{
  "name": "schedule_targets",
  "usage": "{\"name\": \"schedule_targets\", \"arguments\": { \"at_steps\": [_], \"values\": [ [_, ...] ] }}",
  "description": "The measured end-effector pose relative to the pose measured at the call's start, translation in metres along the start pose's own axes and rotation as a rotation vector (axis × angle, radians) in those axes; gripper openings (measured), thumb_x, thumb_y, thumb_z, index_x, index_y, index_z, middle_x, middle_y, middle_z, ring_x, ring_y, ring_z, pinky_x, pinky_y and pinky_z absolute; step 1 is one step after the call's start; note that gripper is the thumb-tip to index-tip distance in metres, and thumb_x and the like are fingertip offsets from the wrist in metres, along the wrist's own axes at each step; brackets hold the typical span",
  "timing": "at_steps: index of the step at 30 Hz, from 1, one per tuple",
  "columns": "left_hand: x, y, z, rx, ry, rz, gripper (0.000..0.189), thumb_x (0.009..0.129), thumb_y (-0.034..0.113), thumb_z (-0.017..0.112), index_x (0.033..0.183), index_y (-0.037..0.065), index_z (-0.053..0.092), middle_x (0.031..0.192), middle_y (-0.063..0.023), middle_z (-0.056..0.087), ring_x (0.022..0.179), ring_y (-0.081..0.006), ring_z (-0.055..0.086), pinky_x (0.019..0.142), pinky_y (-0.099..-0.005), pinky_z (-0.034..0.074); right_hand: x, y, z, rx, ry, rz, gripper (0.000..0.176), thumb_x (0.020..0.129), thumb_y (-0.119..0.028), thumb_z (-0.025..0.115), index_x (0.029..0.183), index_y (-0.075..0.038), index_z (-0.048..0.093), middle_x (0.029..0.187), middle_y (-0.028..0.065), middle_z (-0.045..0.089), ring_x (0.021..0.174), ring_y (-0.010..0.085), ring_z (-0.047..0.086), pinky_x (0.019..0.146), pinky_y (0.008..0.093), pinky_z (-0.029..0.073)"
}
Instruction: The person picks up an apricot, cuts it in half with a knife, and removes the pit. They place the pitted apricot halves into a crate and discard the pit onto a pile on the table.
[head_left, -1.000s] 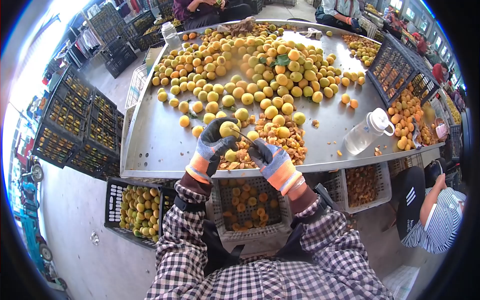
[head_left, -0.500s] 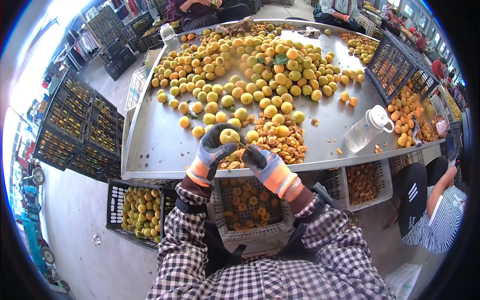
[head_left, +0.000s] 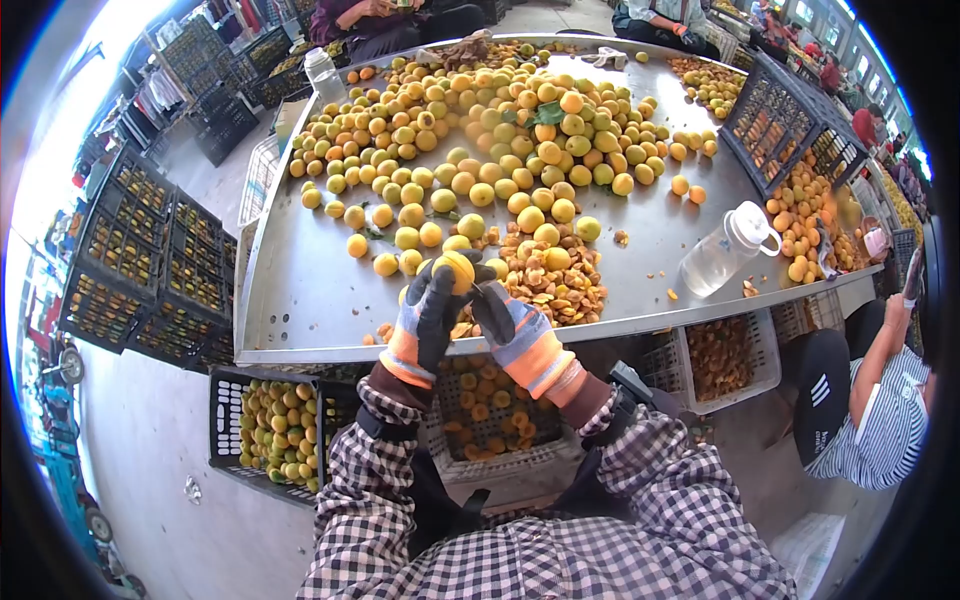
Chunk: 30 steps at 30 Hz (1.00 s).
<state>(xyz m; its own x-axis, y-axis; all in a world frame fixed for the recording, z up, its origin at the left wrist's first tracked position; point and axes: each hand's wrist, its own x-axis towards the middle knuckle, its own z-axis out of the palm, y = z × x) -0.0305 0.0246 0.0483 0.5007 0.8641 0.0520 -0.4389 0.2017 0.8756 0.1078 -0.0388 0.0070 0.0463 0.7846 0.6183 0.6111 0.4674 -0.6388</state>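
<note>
Fruit (head_left: pixel 457 271), round and grooved, is grasped by gloved left hand (head_left: pixel 426 318) above smooth metal table (head_left: pixel 320 285); right hand (head_left: pixel 516 330), beside it, has unclear grip.

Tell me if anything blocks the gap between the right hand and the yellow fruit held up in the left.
Nothing visible stands between the right hand and the yellow fruit in the left hand; they are close together, though I cannot tell whether they touch.

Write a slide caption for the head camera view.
Gloved left hand holds a yellow fruit beside the right hand, over a metal table of piled fruit.
</note>
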Motion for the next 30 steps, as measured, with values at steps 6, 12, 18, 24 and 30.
{"name": "schedule_targets", "arguments": {
  "at_steps": [6, 12, 18, 24, 30],
  "values": [
    [0.01, 0.015, -0.028, 0.372, -0.121, 0.093, 0.054, 0.083, 0.029, 0.073, 0.125, -0.001, 0.056, 0.112, -0.0068, 0.064, 0.102, -0.0153, 0.06, 0.091, -0.0289, 0.047, 0.004, -0.017, -0.02, 0.02, -0.294, 0.227, 0.035, 0.084, -0.006, 0.06, 0.118, -0.002, 0.055, 0.104, 0.0217, 0.058, 0.085, 0.037, 0.061, 0.072, 0.0404, 0.052],
    [0.0, -0.013, 0.022, -0.305, -0.017, -0.072, 0.053, 0.099, 0.043, 0.048, 0.126, -0.002, 0.053, 0.107, -0.0088, 0.066, 0.098, -0.0175, 0.062, 0.09, -0.0301, 0.047, -0.005, 0.003, 0.004, -0.033, -0.058, 0.108, 0.036, 0.087, -0.016, 0.064, 0.119, -0.003, 0.053, 0.09, 0.0208, 0.065, 0.082, 0.0398, 0.063, 0.066, 0.0438, 0.052],
    [0.014, -0.002, 0.001, 0.2, -0.105, 0.034, 0.055, 0.088, 0.026, 0.068, 0.131, -0.002, 0.05, 0.117, -0.007, 0.06, 0.106, -0.0166, 0.059, 0.093, -0.0306, 0.046, -0.001, 0.006, -0.012, -0.048, -0.139, 0.202, 0.031, 0.085, -0.005, 0.061, 0.114, 0.001, 0.054, 0.098, 0.0181, 0.059, 0.083, 0.0343, 0.063, 0.067, 0.0404, 0.052],
    [0.012, -0.002, -0.005, 0.277, -0.085, 0.111, 0.052, 0.08, 0.01, 0.075, 0.126, -0.002, 0.053, 0.112, -0.0064, 0.064, 0.101, -0.0147, 0.061, 0.088, -0.0291, 0.05, 0.0, -0.002, -0.014, -0.054, -0.164, 0.189, 0.029, 0.088, -0.015, 0.062, 0.113, -0.004, 0.053, 0.085, 0.019, 0.065, 0.08, 0.0385, 0.064, 0.065, 0.0445, 0.051],
    [0.007, -0.031, 0.019, -0.211, 0.055, -0.116, 0.055, 0.098, 0.046, 0.049, 0.128, 0.0, 0.053, 0.116, -0.0132, 0.063, 0.107, -0.024, 0.06, 0.099, -0.0375, 0.044, 0.005, -0.008, -0.013, -0.035, -0.111, 0.249, 0.02, 0.087, -0.007, 0.058, 0.107, -0.002, 0.055, 0.091, 0.0178, 0.057, 0.073, 0.0348, 0.061, 0.06, 0.0422, 0.048]
  ]
}}
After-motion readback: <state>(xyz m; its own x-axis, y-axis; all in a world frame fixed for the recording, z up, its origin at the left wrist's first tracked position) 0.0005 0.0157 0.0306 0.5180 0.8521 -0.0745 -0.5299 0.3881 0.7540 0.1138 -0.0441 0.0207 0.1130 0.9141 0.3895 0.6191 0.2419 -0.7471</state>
